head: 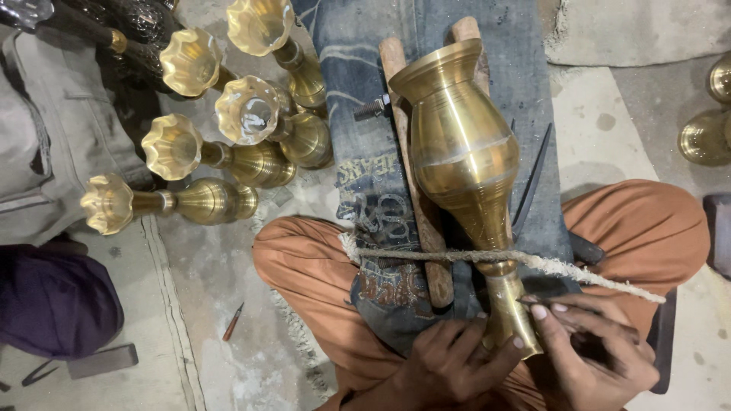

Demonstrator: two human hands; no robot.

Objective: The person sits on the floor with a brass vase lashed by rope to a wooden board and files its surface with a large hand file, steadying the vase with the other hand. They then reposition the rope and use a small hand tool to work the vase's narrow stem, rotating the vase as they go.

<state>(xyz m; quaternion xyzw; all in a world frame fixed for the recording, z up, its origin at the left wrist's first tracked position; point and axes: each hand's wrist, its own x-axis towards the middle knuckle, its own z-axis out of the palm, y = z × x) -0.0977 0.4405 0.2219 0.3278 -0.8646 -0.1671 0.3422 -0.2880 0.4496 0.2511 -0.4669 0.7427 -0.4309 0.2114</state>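
A large brass vase [464,160] lies along a wooden cradle [426,228] on a strip of denim cloth [365,137], its narrow end toward me. A frayed rope [426,255] crosses over its neck. My left hand [449,365] grips the vase's narrow end from the lower left. Pressed to the same end from the right, my right hand [590,346] holds a thin dark tool [533,301] between its fingertips. My crossed legs in orange trousers [304,266] frame the vase.
Several brass vases with fluted mouths [221,152] lie piled at the upper left. More brass pieces [704,129] stand at the right edge. A long dark metal tool [533,183] lies beside the vase. A small chisel [232,321] lies on the floor, and a purple bundle [53,301] sits at left.
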